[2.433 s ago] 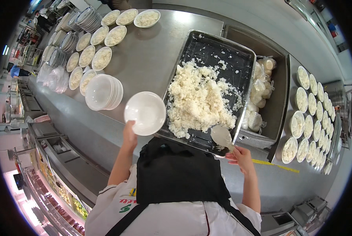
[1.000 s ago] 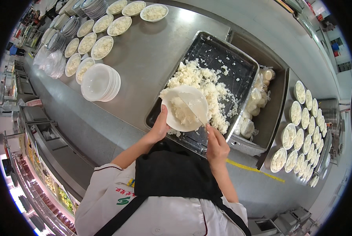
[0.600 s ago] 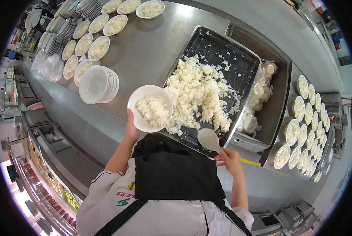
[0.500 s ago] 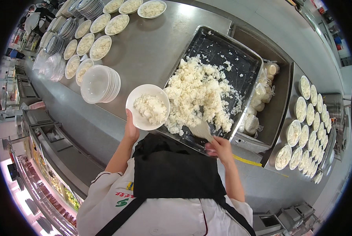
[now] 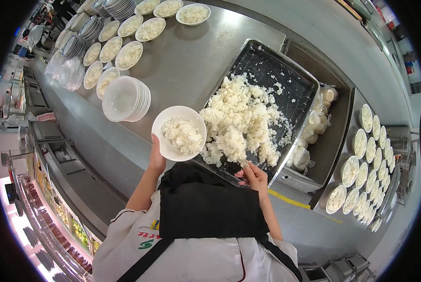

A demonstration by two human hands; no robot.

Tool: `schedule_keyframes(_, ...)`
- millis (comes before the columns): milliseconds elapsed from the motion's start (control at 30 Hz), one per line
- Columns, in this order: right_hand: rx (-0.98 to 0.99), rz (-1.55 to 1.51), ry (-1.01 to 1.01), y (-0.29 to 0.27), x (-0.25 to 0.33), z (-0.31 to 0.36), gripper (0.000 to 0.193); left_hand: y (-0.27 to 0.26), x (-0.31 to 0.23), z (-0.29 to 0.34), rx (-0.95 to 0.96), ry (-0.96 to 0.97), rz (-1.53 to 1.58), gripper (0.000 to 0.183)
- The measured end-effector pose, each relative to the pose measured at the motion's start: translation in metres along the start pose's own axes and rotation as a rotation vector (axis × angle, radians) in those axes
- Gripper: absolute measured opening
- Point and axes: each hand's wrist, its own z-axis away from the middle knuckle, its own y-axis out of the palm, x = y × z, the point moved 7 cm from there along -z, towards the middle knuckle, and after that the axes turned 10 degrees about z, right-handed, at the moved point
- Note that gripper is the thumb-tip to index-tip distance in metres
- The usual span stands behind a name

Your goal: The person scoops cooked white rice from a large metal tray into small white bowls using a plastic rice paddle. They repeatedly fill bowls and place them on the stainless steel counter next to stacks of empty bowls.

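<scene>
My left hand (image 5: pixel 157 157) grips the left edge of a white bowl (image 5: pixel 159 126), tilted toward the tray, with a mound of rice (image 5: pixel 184 136) inside. To the right, my right hand (image 5: pixel 254 176) is closed around a rice paddle (image 5: pixel 244 164). Rice covers the paddle's blade, so little of it shows. Loose cooked rice (image 5: pixel 248 105) is heaped in a dark rectangular metal tray (image 5: pixel 285 70), whose near edge lies by my right hand. The bowl is close to the tray's left side.
A stack of white bowls (image 5: pixel 121 99) stands left on the steel counter (image 5: pixel 184 51). Rice-filled bowls (image 5: pixel 193 23) sit farther back, beside stacked plates (image 5: pixel 91 29). Wrapped bundles (image 5: pixel 301 157) lie in a sunken bin right of the tray. More filled bowls (image 5: pixel 349 185) crowd the far right.
The paddle's blade, bare beside the rice before, now has a clump of rice over it. My right hand has shifted slightly left. The bowl stays in my left hand.
</scene>
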Motion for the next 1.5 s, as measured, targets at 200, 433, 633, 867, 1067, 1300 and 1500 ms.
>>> schedule_keyframes(200,-0.149,0.007,-0.267,-0.004,0.073,0.037,0.037,0.011,0.028,-0.003,0.018,-0.074,-0.154,0.077)
schedule_keyframes(433,-0.452,1.145,-0.958,0.046,0.135,0.056,0.047,0.099,0.07,-0.015,0.367,-0.165,-0.081,0.071)
schedule_keyframes(633,-0.509,1.048,-0.889,0.039,0.125,0.066,0.055,0.124,0.073,-0.01,0.317,-0.29,0.084,0.071)
schedule_keyframes(867,-0.405,1.201,-0.822,0.046,0.086,0.062,0.069,0.123,0.073,-0.017,0.277,-0.259,0.106,0.073)
schedule_keyframes(1067,-0.36,1.202,-0.858,0.07,0.083,0.059,0.064,0.124,0.086,-0.018,0.227,-0.363,0.176,0.081)
schedule_keyframes(1300,-0.322,1.033,-0.837,0.06,0.084,0.063,0.061,0.113,0.087,-0.027,0.261,-0.343,0.221,0.081)
schedule_keyframes(1500,-0.356,0.968,-0.845,0.057,0.092,0.058,0.065,0.117,0.071,-0.027,0.172,-0.359,0.228,0.079)
